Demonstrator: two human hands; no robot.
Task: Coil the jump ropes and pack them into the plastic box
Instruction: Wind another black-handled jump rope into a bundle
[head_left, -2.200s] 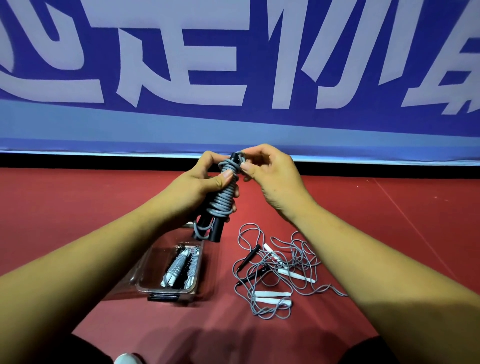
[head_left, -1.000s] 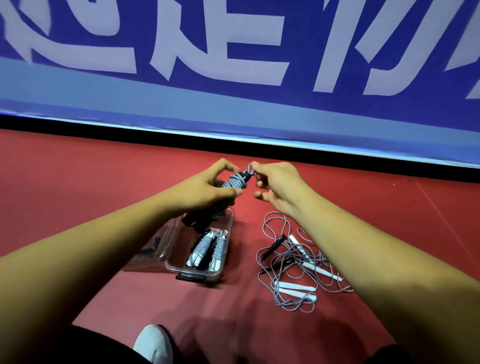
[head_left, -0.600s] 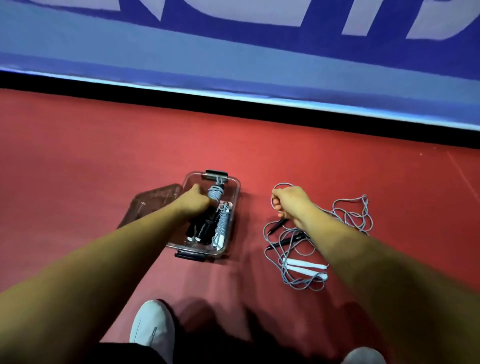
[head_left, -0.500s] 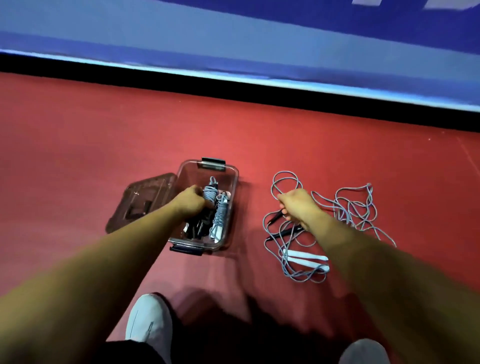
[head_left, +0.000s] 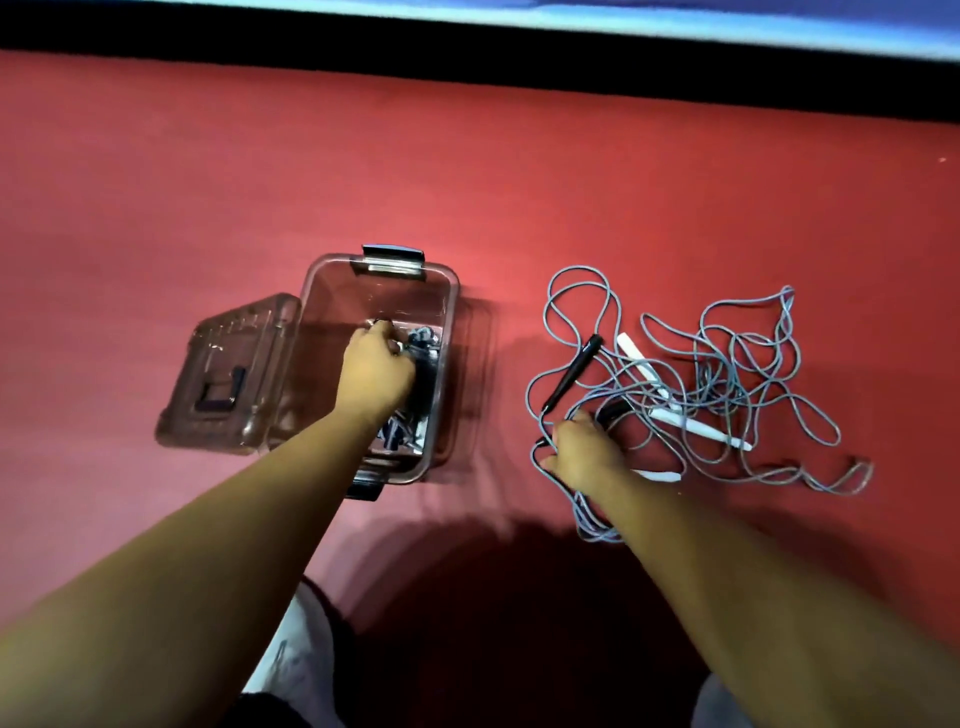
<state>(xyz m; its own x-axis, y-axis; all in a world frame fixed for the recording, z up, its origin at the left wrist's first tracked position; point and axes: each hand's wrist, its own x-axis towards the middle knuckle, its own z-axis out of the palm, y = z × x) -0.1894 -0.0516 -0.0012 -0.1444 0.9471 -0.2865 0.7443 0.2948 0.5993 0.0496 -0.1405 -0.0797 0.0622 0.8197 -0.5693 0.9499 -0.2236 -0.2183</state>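
Since the left hand (head_left: 376, 371) is sunk in the open plastic box (head_left: 451, 332), over the coiled bundles (head_left: 423, 343), its grasp not discernible, the right hand (head_left: 582, 449) is the nearer to the loose jump ropes (head_left: 719, 387), which sprawl on the floor (head_left: 467, 182) right of the box. That hand's fingers curl round grey cord at the tangle's near left edge. A black handle (head_left: 574, 371) lies just beyond, long axis slanting away and rightward; judged next for coiling.

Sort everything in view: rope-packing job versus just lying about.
Job: plastic box; coiled ropes inside it; loose ropes on the floor; left hand in the box; right hand gripping the loose ropes.
Lying about: lid beside the box; white shoe.
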